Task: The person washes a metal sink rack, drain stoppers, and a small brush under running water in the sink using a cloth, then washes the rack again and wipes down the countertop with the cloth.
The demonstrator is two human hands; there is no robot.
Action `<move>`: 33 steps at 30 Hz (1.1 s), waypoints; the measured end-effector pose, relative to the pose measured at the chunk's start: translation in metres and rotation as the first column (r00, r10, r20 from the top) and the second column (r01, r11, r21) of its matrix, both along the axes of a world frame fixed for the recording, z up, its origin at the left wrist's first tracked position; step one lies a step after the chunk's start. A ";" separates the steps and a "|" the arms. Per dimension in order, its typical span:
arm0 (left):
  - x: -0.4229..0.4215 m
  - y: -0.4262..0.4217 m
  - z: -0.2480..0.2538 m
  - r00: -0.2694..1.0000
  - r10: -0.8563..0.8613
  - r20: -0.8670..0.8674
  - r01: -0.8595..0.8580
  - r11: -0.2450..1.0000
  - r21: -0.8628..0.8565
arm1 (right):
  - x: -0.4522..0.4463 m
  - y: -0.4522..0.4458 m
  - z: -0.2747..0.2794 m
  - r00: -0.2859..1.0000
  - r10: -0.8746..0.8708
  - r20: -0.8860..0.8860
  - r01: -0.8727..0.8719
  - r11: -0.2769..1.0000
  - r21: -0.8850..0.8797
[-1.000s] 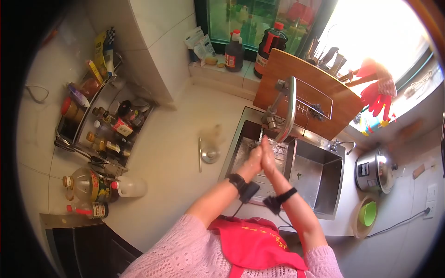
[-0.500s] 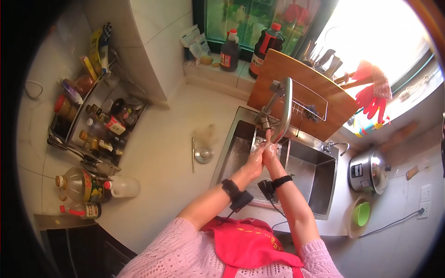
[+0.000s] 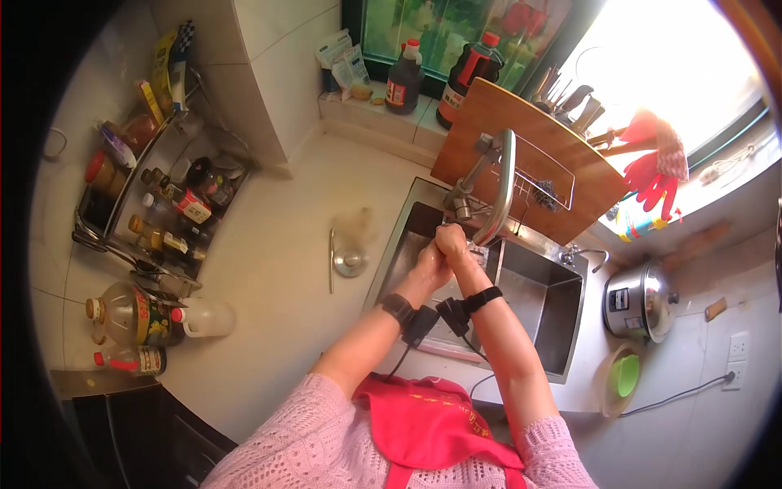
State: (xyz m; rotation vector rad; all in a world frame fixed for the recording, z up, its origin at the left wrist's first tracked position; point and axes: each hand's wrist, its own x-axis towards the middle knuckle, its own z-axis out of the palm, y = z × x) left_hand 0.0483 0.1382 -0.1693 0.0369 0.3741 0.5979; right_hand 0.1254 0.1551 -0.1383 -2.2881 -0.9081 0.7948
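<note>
Both hands are pressed together above the left basin of the steel sink (image 3: 539, 259), close to the faucet (image 3: 507, 183). My right hand (image 3: 453, 240) lies on top with its fingers curled round the other hand. Beneath and to the left is my left hand (image 3: 432, 262); its fingers are mostly hidden. No object shows between the palms. A black strap with a small dark box (image 3: 419, 326) is on my left wrist, and my right wrist carries a similar one (image 3: 454, 316). Thin cables hang from both boxes.
A wooden cutting board (image 3: 533, 155) leans behind the faucet, with a wire rack holding a scouring pad. A pot lid (image 3: 352, 261) lies on the left counter. Bottles fill a rack (image 3: 183, 208) at left. A rice cooker (image 3: 638, 301) and green bowl (image 3: 624, 375) stand at right.
My hands have drawn slightly toward me and left. The right hand's fingers, stretched toward the faucet before, are now curled over the left hand. The view has shifted a little.
</note>
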 end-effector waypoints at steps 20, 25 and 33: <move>0.000 -0.041 0.053 0.999 -0.042 -0.022 0.045 0.991 0.127 | 0.029 -0.047 0.008 0.904 -0.097 -0.416 0.206 0.952 0.224; -0.036 -0.034 0.077 0.958 -0.270 -0.099 0.286 0.873 0.395 | 0.041 -0.042 -0.020 0.696 -0.172 -0.697 0.355 0.926 0.126; -0.046 -0.024 0.081 0.876 -0.268 -0.400 0.481 0.526 0.701 | 0.016 -0.037 -0.016 0.670 -0.350 -0.655 0.426 0.903 -0.047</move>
